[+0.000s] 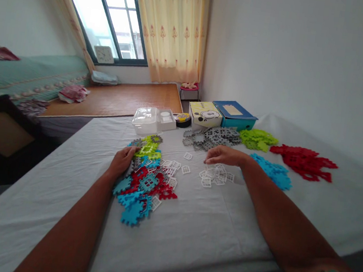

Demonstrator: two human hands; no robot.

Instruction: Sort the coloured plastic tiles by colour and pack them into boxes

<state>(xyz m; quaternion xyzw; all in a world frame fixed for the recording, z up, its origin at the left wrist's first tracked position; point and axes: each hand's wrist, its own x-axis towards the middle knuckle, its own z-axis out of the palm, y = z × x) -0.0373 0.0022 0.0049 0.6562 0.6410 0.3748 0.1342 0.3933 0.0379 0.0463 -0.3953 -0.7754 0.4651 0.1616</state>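
Observation:
My left hand (123, 160) is at the left edge of a mixed pile of plastic building pieces (149, 183), in lime green, blue, teal, red and grey. Its fingers are curled together against the pile, and what they grip is hidden. Several small white window-shaped pieces (171, 168) lie on that pile's right side. Above a separate heap of white window-shaped pieces (218, 178) hovers my right hand (223, 155), its fingertips pinched together. Anything between those fingertips is too small to make out. Two loose white window pieces (185, 169) lie between the hands.
Sorted heaps of grey (216, 136), lime green (257, 139), light blue (273, 171) and red (304, 161) pieces lie at the back right. Behind them stand a yellow box (205, 114) and a blue box (237, 114), beside a tape roll (182, 119) and clear container (146, 120).

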